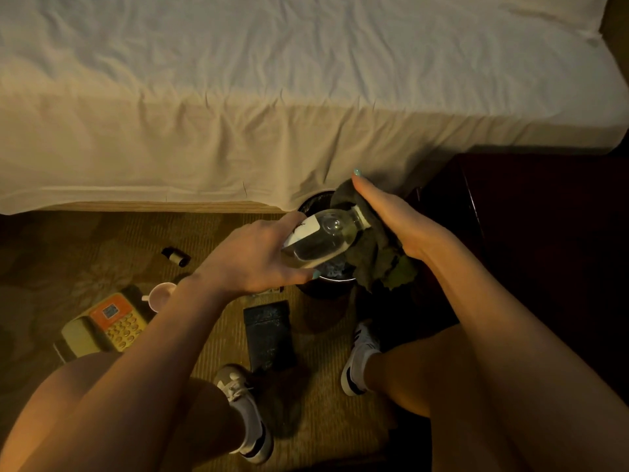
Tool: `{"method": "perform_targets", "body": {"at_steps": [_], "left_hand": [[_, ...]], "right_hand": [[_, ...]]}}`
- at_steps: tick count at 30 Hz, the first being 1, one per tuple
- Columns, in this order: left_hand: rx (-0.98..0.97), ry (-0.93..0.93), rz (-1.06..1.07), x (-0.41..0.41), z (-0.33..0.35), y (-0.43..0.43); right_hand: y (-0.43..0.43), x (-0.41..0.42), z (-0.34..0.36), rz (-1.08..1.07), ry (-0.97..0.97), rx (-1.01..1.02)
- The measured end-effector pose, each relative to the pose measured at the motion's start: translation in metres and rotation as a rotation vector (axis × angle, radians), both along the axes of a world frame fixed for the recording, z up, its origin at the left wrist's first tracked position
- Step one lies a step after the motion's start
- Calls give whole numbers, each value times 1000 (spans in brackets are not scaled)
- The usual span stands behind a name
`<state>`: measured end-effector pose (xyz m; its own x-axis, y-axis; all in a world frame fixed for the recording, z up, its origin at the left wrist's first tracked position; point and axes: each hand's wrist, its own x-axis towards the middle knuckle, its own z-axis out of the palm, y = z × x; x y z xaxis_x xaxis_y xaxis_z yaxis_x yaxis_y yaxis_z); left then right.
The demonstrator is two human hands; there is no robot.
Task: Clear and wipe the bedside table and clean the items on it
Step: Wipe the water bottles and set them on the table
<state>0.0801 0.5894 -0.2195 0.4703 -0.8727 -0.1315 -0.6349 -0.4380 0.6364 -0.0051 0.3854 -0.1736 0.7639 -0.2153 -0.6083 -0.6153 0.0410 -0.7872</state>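
Observation:
My left hand (pixel 253 255) grips a clear water bottle (pixel 323 238) with a white label, tilted with its neck toward the right. My right hand (pixel 391 216) holds a dark green cloth (pixel 377 257) against the bottle's neck, fingers fairly straight. Both hands are above a dark round bin (pixel 315 202) that stands on the carpet by the bed. The dark wooden bedside table (pixel 531 212) is at the right, in shadow.
On the carpet lie a telephone with an orange panel (pixel 105 323), a white cup (pixel 161 294), a small dark bottle (pixel 176 256) and a black folder (pixel 270 335). The bed with a white sheet (pixel 272 97) fills the top. My knees and shoes are below.

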Motion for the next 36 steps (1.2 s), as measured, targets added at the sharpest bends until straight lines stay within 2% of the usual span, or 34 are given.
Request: {"method": "perform_targets", "body": {"at_steps": [2,3,7,11,17,21,24,26,28,33,36], "left_hand": [[-4,-37,-2,0,1,1],[-13,7,-8,0,2,1],[-87,339,-18,-1,-1,2],[-143,529,10,2,4,4],[-165,646,16,2,6,2],[-220,692,162,4,9,0],[-281,709,287,4,10,-2],[-314,775,325,2,11,-4],[-320,857,314,-1,12,-7],[-335,1266,229,-13,19,-11],[-323,1416,204,-14,22,-15]], "right_hand": [[2,1,-2,-3,-19,9],[3,1,-2,-13,-43,-4],[7,-1,-6,19,-218,-159],[8,5,-6,-109,-262,61],[8,8,-9,-334,-96,374],[6,13,-15,-594,-195,271],[2,13,-15,-741,-276,396],[5,9,-13,-721,-343,511],[13,7,-11,-591,-385,600],[26,6,-10,-374,-352,531],[18,8,-5,-322,-358,511]]}}
